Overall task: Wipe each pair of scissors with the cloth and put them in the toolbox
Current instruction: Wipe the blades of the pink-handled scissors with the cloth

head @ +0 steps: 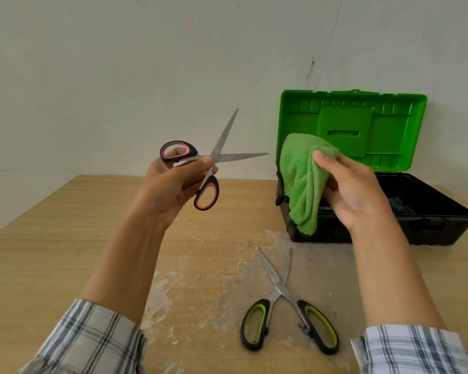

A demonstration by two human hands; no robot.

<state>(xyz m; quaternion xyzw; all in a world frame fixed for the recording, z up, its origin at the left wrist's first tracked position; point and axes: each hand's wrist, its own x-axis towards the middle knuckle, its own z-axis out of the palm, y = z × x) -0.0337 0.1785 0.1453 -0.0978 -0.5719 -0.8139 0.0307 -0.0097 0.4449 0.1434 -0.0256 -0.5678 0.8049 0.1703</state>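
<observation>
Gripping pink scissors (214,157), blades apart, the left hand (173,184); right hand (354,190) clutches a cloth (300,179) before the open toolbox (430,209), contents unclear.

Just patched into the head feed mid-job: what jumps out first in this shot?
The pink-handled scissors, blades spread wide, held up in the left hand over the wooden table. To the right, the right hand holds a green cloth in front of the open toolbox. Green-handled scissors lie open on the table nearer the person.
</observation>
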